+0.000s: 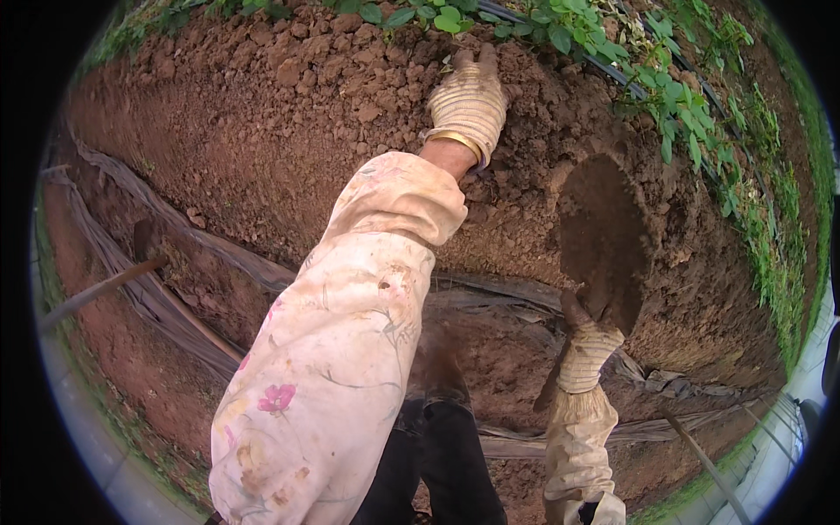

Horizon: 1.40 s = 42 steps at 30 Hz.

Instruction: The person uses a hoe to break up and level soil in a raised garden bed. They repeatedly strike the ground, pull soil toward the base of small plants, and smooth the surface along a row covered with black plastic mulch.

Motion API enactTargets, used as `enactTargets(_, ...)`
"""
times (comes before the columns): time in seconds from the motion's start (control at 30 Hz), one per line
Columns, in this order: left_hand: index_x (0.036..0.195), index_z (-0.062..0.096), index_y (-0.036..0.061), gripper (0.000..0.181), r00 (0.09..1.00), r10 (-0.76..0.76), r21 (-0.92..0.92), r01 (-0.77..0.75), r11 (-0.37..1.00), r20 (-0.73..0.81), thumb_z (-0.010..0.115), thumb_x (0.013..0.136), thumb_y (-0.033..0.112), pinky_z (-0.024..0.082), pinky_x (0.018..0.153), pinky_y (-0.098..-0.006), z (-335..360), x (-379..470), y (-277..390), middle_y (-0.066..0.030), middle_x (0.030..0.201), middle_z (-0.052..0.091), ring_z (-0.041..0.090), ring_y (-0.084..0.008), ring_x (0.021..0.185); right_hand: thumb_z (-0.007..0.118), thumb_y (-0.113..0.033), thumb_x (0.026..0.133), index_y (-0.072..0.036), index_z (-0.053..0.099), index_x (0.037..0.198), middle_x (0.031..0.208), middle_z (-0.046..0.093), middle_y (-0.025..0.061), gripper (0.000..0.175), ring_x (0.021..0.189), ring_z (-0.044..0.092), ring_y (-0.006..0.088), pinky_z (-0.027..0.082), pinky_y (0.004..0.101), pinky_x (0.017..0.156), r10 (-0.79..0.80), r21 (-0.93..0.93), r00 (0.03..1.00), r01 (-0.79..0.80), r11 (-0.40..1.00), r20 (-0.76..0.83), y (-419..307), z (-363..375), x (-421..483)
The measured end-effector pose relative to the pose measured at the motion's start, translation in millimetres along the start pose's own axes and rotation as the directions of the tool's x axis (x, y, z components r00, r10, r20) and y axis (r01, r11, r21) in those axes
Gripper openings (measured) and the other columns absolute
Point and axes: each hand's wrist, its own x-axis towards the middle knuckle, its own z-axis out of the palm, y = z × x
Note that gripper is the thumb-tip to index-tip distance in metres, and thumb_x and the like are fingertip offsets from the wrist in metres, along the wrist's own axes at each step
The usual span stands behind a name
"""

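My left hand (471, 98), in a striped, soil-stained glove, reaches to the top of a raised bed of reddish-brown soil (230, 131). Its fingertips press into loose clods near green leafy plants (394, 14); whether they hold anything is hidden. My right hand (588, 341), also gloved, is lower right and grips a soil-covered tool with a broad oval metal blade (604, 236). The blade points up against the bank, right of my left hand. The tool's handle is mostly hidden by my hand.
Black drip tubing (613, 71) runs among the plants along the bed's top. Dark plastic sheeting (216, 246) lies along the furrow below. A wooden pole (105, 292) leans at left, and another pole (705, 462) stands at lower right. My dark-clad legs (453, 459) are at bottom centre.
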Motion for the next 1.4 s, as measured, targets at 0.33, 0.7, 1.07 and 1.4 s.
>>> enactTargets(0.33,0.127,0.061,0.0180,0.045,0.997,0.083,-0.171,-0.081,0.982,0.008,0.065,0.088,0.040,0.045,0.103,-0.0428,-33.0,-5.1,30.0,-0.0135,0.137,0.054,0.054,-0.0301,0.122,0.084,-0.025,0.058,-0.007,0.067,0.107,0.087,0.063,0.0102,0.056,0.074,0.059,0.0223,0.050,0.0332,0.068,0.172,-0.120,0.981,-0.161,0.980,0.085,63.1,-47.1,-51.5)
enactTargets(0.7,0.125,0.062,0.0162,0.048,0.882,0.404,-0.396,-0.471,0.789,-0.244,0.070,0.086,0.043,0.054,0.081,-0.0312,6.8,2.9,-62.4,-0.0092,0.105,0.070,0.067,-0.0164,0.092,0.079,0.000,0.066,0.001,0.059,0.118,0.084,0.060,0.0041,0.056,0.061,0.053,0.0104,0.042,0.0260,0.049,0.353,0.205,0.864,-0.442,0.873,0.360,12.7,-39.6,-86.7)
enactTargets(1.07,0.119,0.064,0.0016,0.045,0.441,-0.818,-0.630,0.766,0.128,0.370,0.069,0.088,0.034,0.049,0.071,-0.0255,126.4,-564.4,-268.6,-0.0078,0.093,0.068,0.061,-0.0128,0.081,0.076,-0.004,0.073,0.004,0.055,0.112,0.091,0.063,0.0073,0.045,0.068,0.056,0.0125,0.044,0.0273,0.052,0.215,-0.277,0.487,0.056,0.959,0.846,92.3,5.7,-149.9)
enactTargets(1.4,0.146,0.036,0.0122,0.066,0.527,-0.832,-0.039,0.848,0.529,0.171,0.061,0.086,0.020,0.037,0.110,-0.0402,83.8,-587.3,-400.7,-0.0203,0.146,0.041,0.042,-0.0340,0.134,0.073,0.001,0.074,0.001,0.048,0.127,0.114,0.062,0.0082,0.059,0.079,0.060,0.0150,0.050,0.0286,0.067,0.254,-0.276,0.262,0.049,0.960,0.931,122.0,73.5,-185.4)
